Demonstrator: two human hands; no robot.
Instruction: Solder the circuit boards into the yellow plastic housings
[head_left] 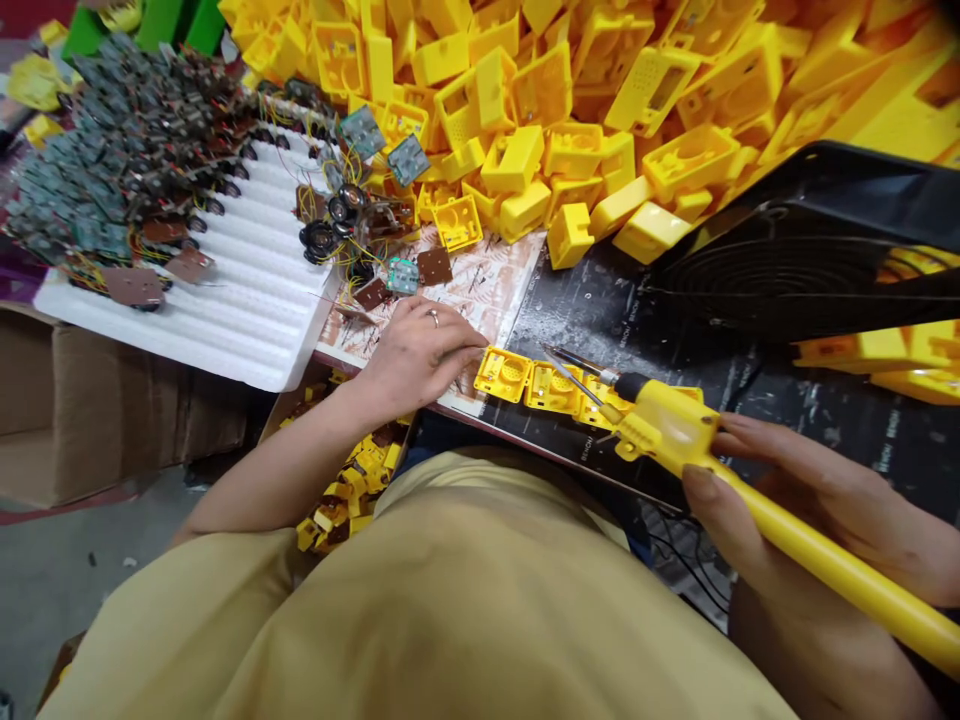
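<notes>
In my right hand (795, 500) is a yellow soldering iron (675, 425) with a thin feed tube beside its dark metal tip. The tip points left, over a row of small open yellow plastic casings lined up near the bench's front edge. My left hand (424, 350), with a ring on one finger, has its fingers closed at the left edge of the first yellow plastic casing (502, 374). The second casing (553, 388) lies beside it, below the tip. Casings farther right are partly hidden by the iron.
A large heap of yellow casings (517, 160) covers the back. A black fan (810, 240) stands at the right. Wired circuit boards and small speakers pile on a white ridged foam tray (255, 270) at the left. Below are a cardboard box (112, 400) and more yellow parts (352, 490).
</notes>
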